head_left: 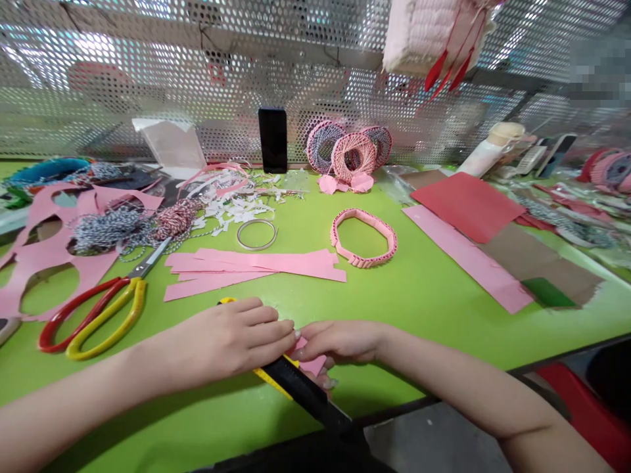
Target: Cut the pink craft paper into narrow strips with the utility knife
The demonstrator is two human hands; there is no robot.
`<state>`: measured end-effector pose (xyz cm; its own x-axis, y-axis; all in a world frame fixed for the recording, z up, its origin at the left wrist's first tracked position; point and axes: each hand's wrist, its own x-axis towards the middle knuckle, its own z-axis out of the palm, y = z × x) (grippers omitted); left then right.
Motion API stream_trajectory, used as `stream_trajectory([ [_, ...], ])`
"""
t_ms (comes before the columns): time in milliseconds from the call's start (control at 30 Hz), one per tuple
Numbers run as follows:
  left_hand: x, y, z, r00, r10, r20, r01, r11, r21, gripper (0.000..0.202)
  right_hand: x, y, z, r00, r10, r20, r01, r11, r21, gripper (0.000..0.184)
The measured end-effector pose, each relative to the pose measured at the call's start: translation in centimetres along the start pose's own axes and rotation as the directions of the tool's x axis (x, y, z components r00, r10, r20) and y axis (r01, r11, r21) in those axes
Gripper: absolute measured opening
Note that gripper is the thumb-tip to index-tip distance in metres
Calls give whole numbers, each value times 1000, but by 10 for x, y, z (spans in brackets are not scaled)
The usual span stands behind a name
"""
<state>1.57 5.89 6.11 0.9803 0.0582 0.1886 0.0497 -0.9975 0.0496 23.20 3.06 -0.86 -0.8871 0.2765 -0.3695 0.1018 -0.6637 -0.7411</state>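
My left hand (241,335) is closed over a long black-and-yellow tool (305,394) that slants toward the table's front edge. Its kind is largely hidden under my fingers; a greyish metal edge shows near the lower end. Close beside it, my right hand (340,345) pinches a small pink paper piece (311,362) between thumb and fingers, against the tool's side. The fingertips of both hands almost meet. Beyond them lie overlapping pink paper strips (256,263), a thin metallic ring (257,235) and a pleated pink band (363,238) bent into a loop.
Scissors (106,309) with red and yellow handles lie left, by cut-out pink sheets (54,230) and yarn bundles (111,230). White scraps (236,203), a standing phone (273,140) and threaded rings (352,156) line the back. Red paper (468,207) and a pink sheet (468,259) lie right.
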Motion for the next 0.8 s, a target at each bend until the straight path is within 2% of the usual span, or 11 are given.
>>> stream_trajectory([
  [333,0,6,1,1000,24,-1,-24,994,111,42,0,-4,1,995,-58,83,60,998,-26,24],
  [500,1,6,3,1000,14,2,-14,991,134,38,1,-1,-3,993,-98,70,103,993,-59,36],
  [600,-4,1,5,1000,-29,-5,29,997,73,34,-1,0,-6,990,-139,33,142,985,-95,44],
  [667,-8,-4,6,992,-107,-64,104,993,-59,34,-3,-1,-7,985,-172,0,171,979,-114,43],
  [700,-10,-7,6,975,-201,-97,184,970,-160,34,-5,-2,-6,982,-188,-17,184,975,-121,43],
  [733,-10,-10,7,934,-339,-115,295,911,-289,32,-7,-3,-5,979,-202,-31,197,972,-127,44],
  [767,-10,-12,7,856,-508,-91,422,791,-443,30,-8,-4,-4,976,-214,-43,206,969,-134,46],
  [800,-8,-15,8,752,-659,-18,527,617,-585,30,-10,-5,-2,973,-225,-57,215,966,-143,47],
])
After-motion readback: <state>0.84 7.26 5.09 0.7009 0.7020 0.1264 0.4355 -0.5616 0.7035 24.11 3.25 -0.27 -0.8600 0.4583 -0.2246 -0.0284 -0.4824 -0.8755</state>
